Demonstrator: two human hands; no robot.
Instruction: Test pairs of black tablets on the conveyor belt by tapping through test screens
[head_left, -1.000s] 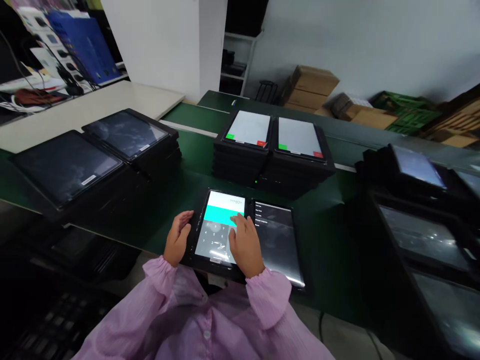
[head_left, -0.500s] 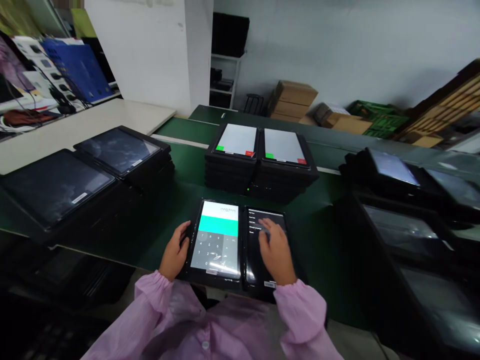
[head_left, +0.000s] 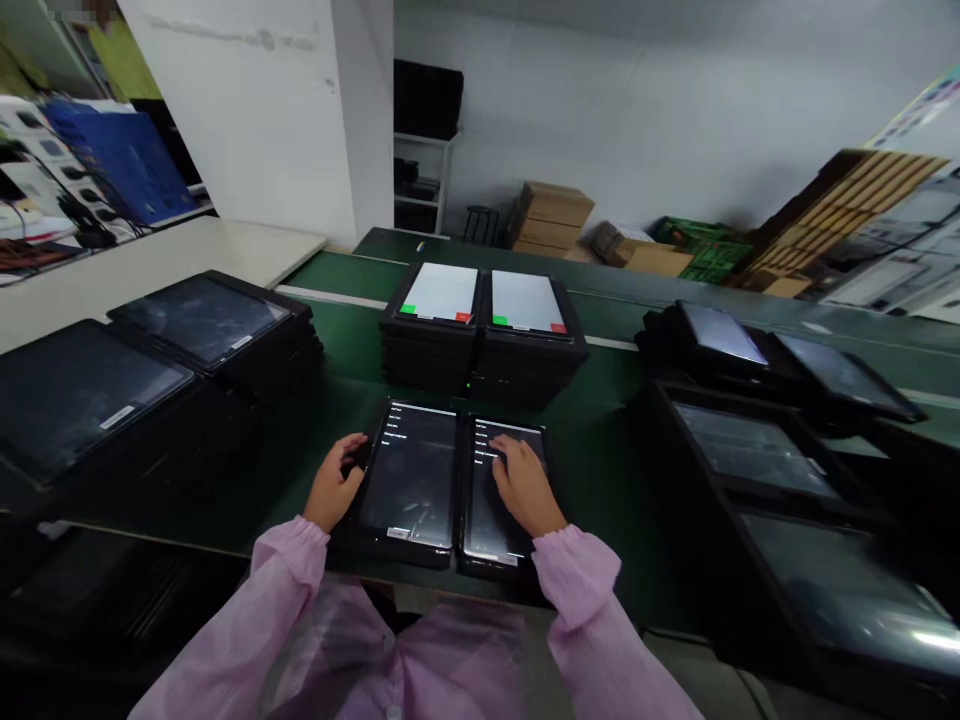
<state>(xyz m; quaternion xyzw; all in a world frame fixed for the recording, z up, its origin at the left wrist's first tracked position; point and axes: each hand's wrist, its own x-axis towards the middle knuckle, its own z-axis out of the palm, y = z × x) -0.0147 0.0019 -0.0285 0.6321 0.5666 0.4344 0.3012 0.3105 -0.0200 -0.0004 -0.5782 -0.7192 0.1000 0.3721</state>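
Observation:
Two tablets lie side by side in black trays on the green table, and both screens show a dark menu with white text. My left hand (head_left: 334, 484) rests at the left edge of the left tablet (head_left: 412, 475), fingers apart and holding nothing. Over the upper part of the right tablet (head_left: 495, 510) is my right hand (head_left: 525, 485), its fingers spread with the fingertips at the menu lines. Whether they touch the glass I cannot tell. Behind them, two tablets with white screens (head_left: 444, 290) and green and red corner buttons top a black stack (head_left: 427, 360).
Stacked trays with dark tablets (head_left: 202, 315) stand at the left. More trays with tablets (head_left: 757, 450) fill the right side. Cardboard boxes (head_left: 551, 205), a green crate (head_left: 701, 245) and a shelf (head_left: 442, 185) are beyond the green table (head_left: 349, 345).
The left tablet's screen has gone from a calculator with a green band to the dark menu. The whole view has shifted a little. My hands remain by the same tablets.

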